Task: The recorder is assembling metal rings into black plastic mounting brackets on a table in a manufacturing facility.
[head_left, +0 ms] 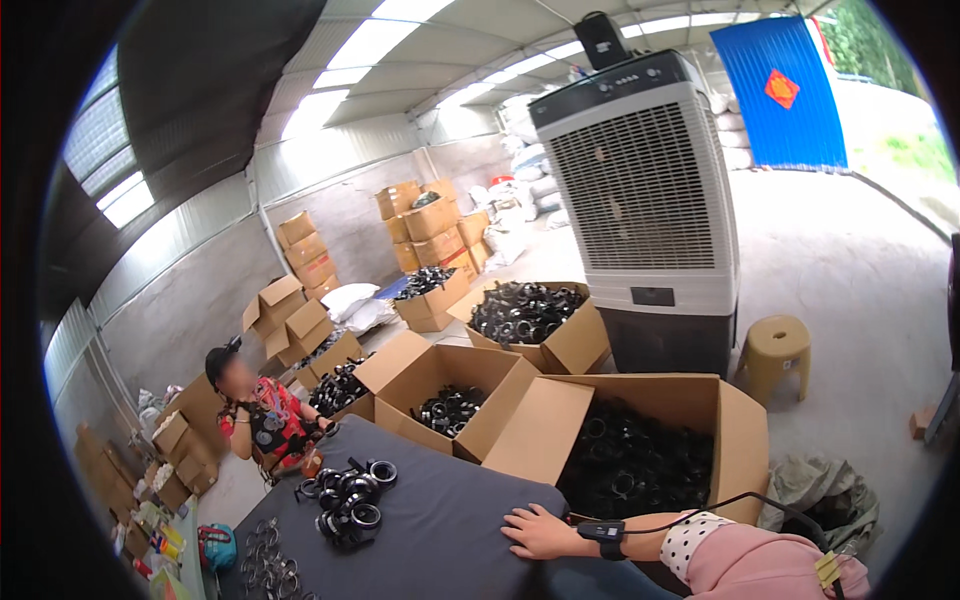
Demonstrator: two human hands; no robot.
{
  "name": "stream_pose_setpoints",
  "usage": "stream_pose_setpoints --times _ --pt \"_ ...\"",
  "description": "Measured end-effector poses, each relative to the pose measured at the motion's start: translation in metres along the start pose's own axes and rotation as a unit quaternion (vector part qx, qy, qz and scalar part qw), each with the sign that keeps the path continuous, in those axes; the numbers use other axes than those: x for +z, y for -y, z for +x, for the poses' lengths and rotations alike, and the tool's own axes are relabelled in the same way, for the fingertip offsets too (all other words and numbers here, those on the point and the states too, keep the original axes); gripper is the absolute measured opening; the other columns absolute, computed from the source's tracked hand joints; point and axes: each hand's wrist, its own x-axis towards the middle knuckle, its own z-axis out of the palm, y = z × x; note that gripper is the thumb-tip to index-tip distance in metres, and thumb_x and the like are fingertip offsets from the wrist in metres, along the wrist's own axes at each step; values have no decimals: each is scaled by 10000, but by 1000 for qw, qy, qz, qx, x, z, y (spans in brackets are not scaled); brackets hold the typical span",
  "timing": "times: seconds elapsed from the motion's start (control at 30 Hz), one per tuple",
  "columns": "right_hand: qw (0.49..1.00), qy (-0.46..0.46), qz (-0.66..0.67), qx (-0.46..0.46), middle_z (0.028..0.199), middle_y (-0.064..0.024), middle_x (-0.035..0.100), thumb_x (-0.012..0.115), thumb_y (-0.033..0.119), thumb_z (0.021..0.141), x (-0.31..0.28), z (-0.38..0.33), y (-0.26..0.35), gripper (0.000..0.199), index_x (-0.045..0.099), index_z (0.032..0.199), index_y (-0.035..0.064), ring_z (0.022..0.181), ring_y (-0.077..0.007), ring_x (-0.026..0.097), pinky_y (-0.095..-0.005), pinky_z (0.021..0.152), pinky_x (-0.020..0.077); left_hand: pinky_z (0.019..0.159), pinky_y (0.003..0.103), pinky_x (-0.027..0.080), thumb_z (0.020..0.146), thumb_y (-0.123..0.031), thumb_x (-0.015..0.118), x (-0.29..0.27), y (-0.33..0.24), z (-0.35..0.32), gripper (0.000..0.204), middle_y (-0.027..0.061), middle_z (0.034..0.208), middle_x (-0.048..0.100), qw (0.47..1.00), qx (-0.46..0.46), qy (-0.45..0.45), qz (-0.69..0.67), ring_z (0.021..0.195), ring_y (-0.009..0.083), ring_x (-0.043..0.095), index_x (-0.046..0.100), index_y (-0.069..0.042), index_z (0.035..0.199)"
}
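Observation:
My right hand [540, 531] lies flat on the right edge of the dark grey covered table [440, 510], fingers spread and nothing in it. A black device is strapped to its wrist, with a cable running up the arm. My left hand is out of view. Toward the middle of the table, apart from my hand, sits a pile of black ring-shaped parts [350, 505] with shiny rims. Thin silvery rings [272, 562] lie loosely at the near left. Just past my hand stands an open cardboard box [745, 440] filled with black parts.
Another person [268, 410] sits at the table's far left end. More open boxes [405, 372] of black parts line the far side. A tall air cooler [640, 190] stands behind them, beside a beige stool [778, 345]. A grey sack [825, 500] lies at the right.

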Motion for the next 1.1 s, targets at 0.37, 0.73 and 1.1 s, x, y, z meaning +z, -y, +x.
stream_pose_setpoints --times 0.37,0.73,1.1 --pt "997 -80 -3 2 1288 -92 592 574 257 850 5 -13 3 381 621 1195 103 1240 -262 504 -427 1028 366 934 515 414 866 -254 677 26 31 -13 313 275 1095 601 992 -48 16 -118 1032 441 533 641 57 880" --pt "993 -116 7 25 1236 -60 632 595 193 789 4 -9 6 343 674 1116 124 1182 -237 564 -406 994 405 962 461 420 898 -141 598 20 28 -12 216 284 1241 554 990 -100 5 -103 1098 439 532 647 67 871" --pt "992 -123 22 29 1211 -65 642 611 180 773 0 -7 10 333 681 1093 116 1160 -248 575 -403 991 404 845 447 469 875 -203 669 9 19 -9 231 233 1146 575 967 -194 -18 -166 1007 397 557 611 20 863"
